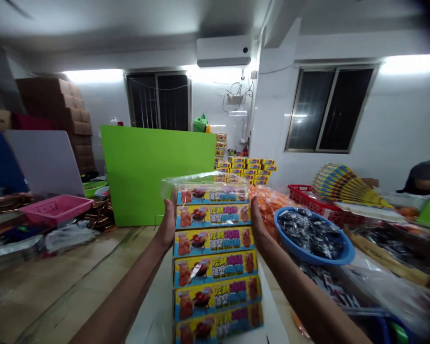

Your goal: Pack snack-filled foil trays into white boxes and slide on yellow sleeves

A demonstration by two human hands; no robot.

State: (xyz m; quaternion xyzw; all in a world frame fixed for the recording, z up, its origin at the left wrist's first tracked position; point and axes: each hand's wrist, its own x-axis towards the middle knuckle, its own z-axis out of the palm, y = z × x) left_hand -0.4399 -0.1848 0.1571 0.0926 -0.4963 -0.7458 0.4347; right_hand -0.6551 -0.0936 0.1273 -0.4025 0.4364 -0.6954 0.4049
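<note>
- Yellow-and-blue cardboard boxes (217, 243) fill the lower middle of my head view, piled in one upright column; six fronts show, the lowest cut off by the frame.
- My left hand (167, 222) and right hand (258, 222) are apart, clamped on opposite sides of the column near its top, thumbs up.
- Done, as far as shows: the boxes are lined up, with clear plastic (200, 179) over the top.
- Left, I judge: the plastic sticks out loosely at upper left. Whether it is sealed, or covers the bottom, I cannot tell.
- Beyond, similar boxes (254, 169) stand stacked by the wall; too small to tell if wrapped.
- Ahead and left, a green board (157, 172) closes off the space; bare tan floor (93, 286) leaves room beside my left forearm.
- Right is tighter: a blue basin (315, 260) and orange packets (267, 203) crowd that side.
</note>
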